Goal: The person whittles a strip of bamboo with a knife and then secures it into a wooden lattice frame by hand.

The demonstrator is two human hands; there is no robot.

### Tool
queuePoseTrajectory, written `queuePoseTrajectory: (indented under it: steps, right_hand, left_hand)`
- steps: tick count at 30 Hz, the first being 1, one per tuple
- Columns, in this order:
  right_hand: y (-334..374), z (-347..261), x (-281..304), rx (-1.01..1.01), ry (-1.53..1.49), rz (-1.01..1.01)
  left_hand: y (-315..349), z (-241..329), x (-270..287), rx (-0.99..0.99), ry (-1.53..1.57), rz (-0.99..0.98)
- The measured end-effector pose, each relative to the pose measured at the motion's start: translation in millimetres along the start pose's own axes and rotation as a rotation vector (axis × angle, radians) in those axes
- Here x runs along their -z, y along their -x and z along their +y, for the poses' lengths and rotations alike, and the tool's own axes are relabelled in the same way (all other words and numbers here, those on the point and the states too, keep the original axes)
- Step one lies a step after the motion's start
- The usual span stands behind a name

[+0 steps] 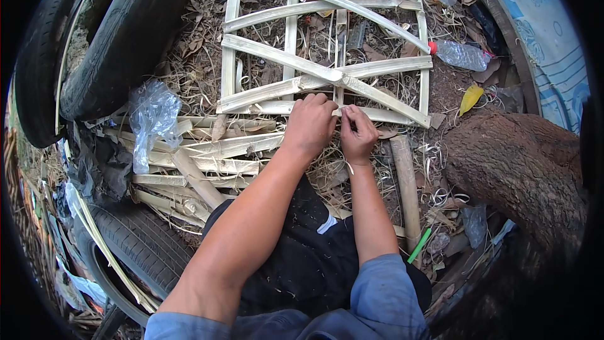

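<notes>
Lay flat on the littered ground just beyond both hands: a bamboo lattice frame point(327, 50) of pale split slats, crossed upright, level and slantwise. Rested on its near edge, the left hand point(309, 127), fingers curled down over the bottom slat point(277, 108) where an upright strip meets it. Sat just beside it, almost touching, the right hand point(357, 133), thumb and fingertips pressed together on something thin at that same joint; could not tell what exactly was pinched. Came up from the lower edge, both bare forearms, over dark trousers and blue sleeves.

Piled to the left of the hands, loose split bamboo strips point(207, 157), rough and fibrous, with a crumpled clear plastic bag point(151, 116) lying on them. Crowded the left side, worn black tyres point(119, 31). Lay near the right hand, a round wooden stick point(406, 182), and past it a thick brown tree root point(516, 164) with cracked bark. Lay at the frame's right edge, a clear plastic bottle point(459, 55) with a red cap. Covered the soil everywhere, dry leaves, straw and curled shavings.
</notes>
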State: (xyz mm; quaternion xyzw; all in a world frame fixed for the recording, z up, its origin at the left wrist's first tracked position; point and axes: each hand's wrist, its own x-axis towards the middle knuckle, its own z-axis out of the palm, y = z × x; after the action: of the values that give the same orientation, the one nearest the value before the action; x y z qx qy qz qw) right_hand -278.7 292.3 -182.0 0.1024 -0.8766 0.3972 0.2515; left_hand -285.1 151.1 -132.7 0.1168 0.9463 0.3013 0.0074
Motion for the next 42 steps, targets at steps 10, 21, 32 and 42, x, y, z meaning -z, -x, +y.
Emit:
queuePoseTrajectory:
  steps: [10, 21, 32, 42]
  right_hand:
    - [0.5, 2.4, -1.5, 0.13, 0.014, -0.038]
    - [-5.5, 0.1, 9.3, 0.15, -0.04, -0.093]
    - [-3.5, -29.2, 98.1, 0.11, 0.076, -0.216]
    - [99.6, 8.5, 362.6, -1.098, 0.168, -0.753]
  left_hand:
    - [-14.2, -25.1, -24.8, -0.1, 0.264, 0.124]
    - [-22.6, -26.0, -26.7, -0.1, 0.361, 0.083]
    - [-22.0, -20.7, -28.3, -0.03, 0.362, 0.013]
    - [-30.6, -27.5, -31.3, 0.04, 0.404, -0.035]
